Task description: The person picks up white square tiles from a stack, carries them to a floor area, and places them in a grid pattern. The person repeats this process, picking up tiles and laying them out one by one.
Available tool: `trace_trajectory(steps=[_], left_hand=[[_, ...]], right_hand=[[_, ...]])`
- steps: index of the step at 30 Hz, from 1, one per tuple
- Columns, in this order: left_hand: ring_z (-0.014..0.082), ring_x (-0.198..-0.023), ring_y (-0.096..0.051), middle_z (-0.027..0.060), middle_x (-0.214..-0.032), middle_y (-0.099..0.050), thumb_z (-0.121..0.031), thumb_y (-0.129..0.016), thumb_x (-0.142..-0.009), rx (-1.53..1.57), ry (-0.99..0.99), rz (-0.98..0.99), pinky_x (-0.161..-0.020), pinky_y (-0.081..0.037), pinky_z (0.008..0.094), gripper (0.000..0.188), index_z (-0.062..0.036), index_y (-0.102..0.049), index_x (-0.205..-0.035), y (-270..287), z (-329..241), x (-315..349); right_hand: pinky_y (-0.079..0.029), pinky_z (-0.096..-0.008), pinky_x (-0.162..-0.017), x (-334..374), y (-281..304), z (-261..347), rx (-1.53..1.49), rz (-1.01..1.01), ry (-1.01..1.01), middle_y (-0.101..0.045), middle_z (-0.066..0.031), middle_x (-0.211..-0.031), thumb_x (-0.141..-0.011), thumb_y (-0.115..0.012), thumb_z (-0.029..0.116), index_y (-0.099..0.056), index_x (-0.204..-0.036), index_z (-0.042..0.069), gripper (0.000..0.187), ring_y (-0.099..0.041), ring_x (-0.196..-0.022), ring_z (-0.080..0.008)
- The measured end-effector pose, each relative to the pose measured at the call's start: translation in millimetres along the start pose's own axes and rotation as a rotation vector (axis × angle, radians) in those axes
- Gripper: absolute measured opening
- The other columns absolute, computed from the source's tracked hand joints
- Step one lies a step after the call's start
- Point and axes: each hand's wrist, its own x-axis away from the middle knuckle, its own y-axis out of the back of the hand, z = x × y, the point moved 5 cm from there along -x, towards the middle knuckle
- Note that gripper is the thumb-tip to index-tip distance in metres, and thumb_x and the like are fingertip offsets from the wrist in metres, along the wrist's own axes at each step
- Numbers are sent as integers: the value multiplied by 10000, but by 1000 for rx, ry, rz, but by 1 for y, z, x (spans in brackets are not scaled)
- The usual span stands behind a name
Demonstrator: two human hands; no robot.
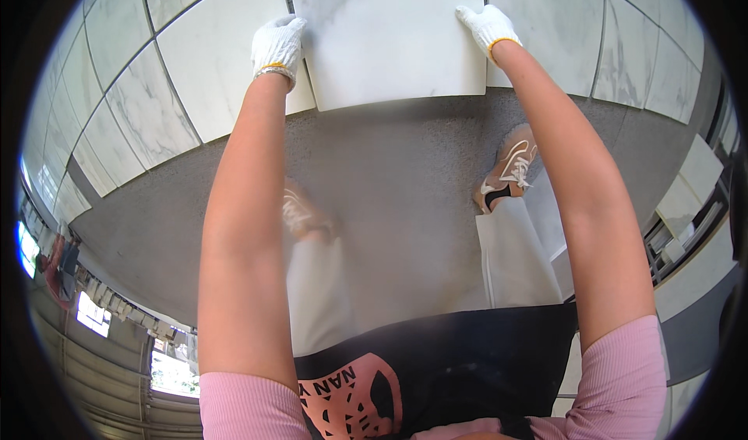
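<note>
A white marble slab (393,47) with faint grey veining is between my hands, its near edge sitting slightly above the neighbouring slabs. My left hand (278,47), in a white knitted glove with a yellow cuff line, grips the slab's left edge. On the opposite edge, my gloved right hand (489,29) has its thumb on top; its other fingers are partly hidden at the side. Flat pieces flank it closely: a pale slab (226,54) on the left and a greyish slab (541,31) on the right, with narrow dark gaps between.
More veined slabs (148,101) lie in rows curving to both sides. Grey floor (397,183) spreads in front, where my two shoes (510,163) stand. At the right are stacked slabs (689,183) on a rack. Another person (61,265) is far off at the left.
</note>
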Motion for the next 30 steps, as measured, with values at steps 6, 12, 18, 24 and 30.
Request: trace_trajectory(steps=[6, 12, 18, 24, 30], left_hand=[[187, -921, -679, 152, -1180, -682, -199, -649, -953, 121, -27, -6, -819, -585, 324, 439, 28, -616, -1327, 31, 1, 34], [162, -924, -663, 161, -1213, -678, -246, -667, -937, -208, -16, 68, -768, -572, 301, 514, -29, -571, -1393, 17, 65, 82], [338, -1125, -657, 186, -1259, -664, -330, -704, -865, -386, -12, -57, -1016, -487, 406, 657, -84, -532, -1449, -19, 83, 105], [366, -1277, -558, 180, -1432, -530, -399, -641, -855, -453, 86, 14, -1061, -450, 480, 714, -195, -451, -1512, -24, 78, 107], [332, -1237, -594, 196, -1376, -579, -336, -689, -854, -408, -24, -57, -1054, -465, 434, 700, -107, -484, -1484, -25, 78, 106]], right_hand=[[-463, -435, -1047, 6, 2, 3, -64, -5, 46, -635, -272, -1300, -890, -592, 623, -585, -1315, -60, 805, -612, -1218, -392], [-467, -436, -1042, 7, 3, 8, 59, -7, 59, -638, -288, -1284, -908, -568, 634, -594, -1302, -63, 801, -615, -1206, -411], [-501, -445, -994, 15, 19, 21, 228, 93, 40, -673, -282, -1214, -925, -540, 632, -652, -1249, -28, 743, -647, -1141, -411], [-525, -459, -942, 27, 47, 47, 448, -84, 185, -715, -223, -1128, -936, -545, 555, -721, -1154, 41, 584, -676, -1044, -409], [-525, -449, -941, 31, 49, 36, 429, 51, 169, -713, -214, -1132, -889, -602, 527, -713, -1134, 47, 550, -678, -1040, -396]])
